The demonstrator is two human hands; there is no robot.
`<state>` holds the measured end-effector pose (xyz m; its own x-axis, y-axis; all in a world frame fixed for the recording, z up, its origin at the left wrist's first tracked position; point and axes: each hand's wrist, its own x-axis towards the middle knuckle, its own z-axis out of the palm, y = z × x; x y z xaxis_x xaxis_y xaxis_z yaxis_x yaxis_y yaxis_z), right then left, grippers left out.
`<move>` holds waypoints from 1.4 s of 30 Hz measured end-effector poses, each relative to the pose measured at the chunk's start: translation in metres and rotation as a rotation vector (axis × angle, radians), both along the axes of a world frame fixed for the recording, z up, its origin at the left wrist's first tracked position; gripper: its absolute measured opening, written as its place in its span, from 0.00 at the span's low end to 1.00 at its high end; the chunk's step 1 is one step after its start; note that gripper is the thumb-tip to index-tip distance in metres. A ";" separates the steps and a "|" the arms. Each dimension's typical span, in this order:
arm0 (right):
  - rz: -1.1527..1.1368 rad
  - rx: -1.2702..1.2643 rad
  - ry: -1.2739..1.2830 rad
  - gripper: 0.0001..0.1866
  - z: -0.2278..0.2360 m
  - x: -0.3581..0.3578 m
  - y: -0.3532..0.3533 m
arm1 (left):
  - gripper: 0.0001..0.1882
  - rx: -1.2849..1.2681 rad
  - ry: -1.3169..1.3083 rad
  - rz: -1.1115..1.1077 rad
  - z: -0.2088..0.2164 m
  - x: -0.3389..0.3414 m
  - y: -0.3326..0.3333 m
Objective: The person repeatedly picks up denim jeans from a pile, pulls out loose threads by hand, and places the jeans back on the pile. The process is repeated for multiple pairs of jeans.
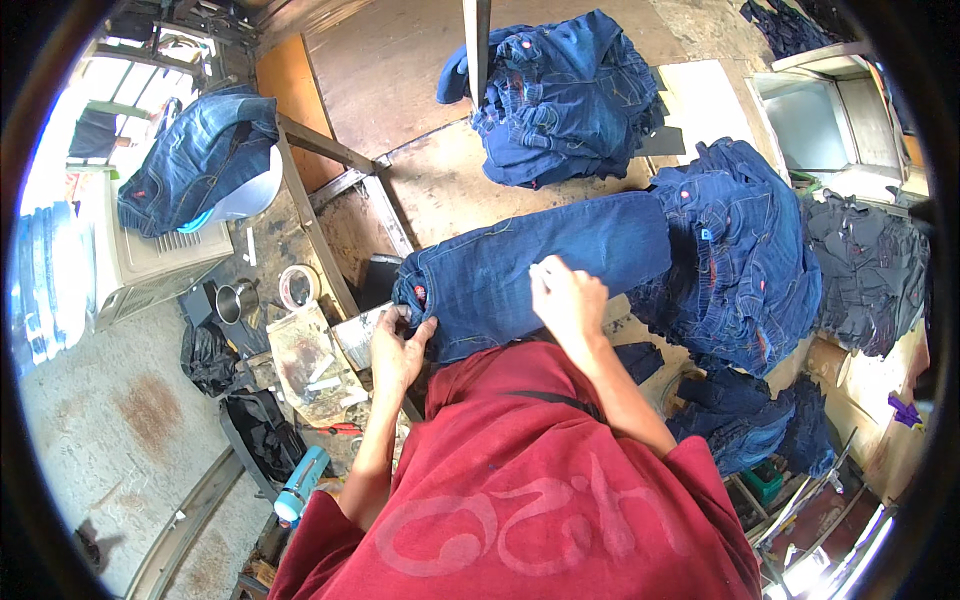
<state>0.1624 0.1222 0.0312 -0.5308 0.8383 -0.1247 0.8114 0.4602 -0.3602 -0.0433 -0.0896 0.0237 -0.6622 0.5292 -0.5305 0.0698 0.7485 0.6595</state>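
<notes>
A pair of dark blue jeans (480,275) lies folded lengthwise in front of me, its waistband end to the left and its legs reaching right. My left hand (398,350) grips the waistband edge, thumb on top and fingers partly hidden under the cloth. Over the middle of the jeans, my right hand (572,300) is closed, its fingertips pinched close to the fabric. Something pale shows at those fingertips, too small to name. The right end of the jeans meets a heap of blue jeans (735,250).
Another jeans pile (560,95) sits farther back, behind an upright metal post (477,45). Dark grey garments (865,270) lie at the far right. On the left are a tape roll (299,287), a metal mug (237,301), a turquoise bottle (300,485) and jeans (195,160) draped over a pale box-like unit.
</notes>
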 end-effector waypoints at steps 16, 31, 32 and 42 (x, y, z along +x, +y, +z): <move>-0.114 -0.272 0.427 0.06 0.047 0.037 0.003 | 0.20 0.376 -1.373 0.532 -0.002 0.015 0.080; -0.203 -0.285 0.524 0.06 0.063 0.036 -0.014 | 0.25 0.137 -1.322 0.338 0.025 0.002 0.044; -0.202 -0.275 0.509 0.06 0.063 0.037 -0.015 | 0.23 0.134 -1.328 0.345 0.024 0.002 0.044; -0.198 -0.264 0.492 0.06 0.063 0.040 -0.023 | 0.29 0.208 -1.360 0.320 0.010 0.009 0.029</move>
<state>0.2020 0.0987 0.0938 -0.4159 0.9013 -0.1213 0.5816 0.1610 -0.7974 -0.0339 -0.0608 0.0339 0.1915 0.6019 -0.7752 -0.8531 0.4926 0.1718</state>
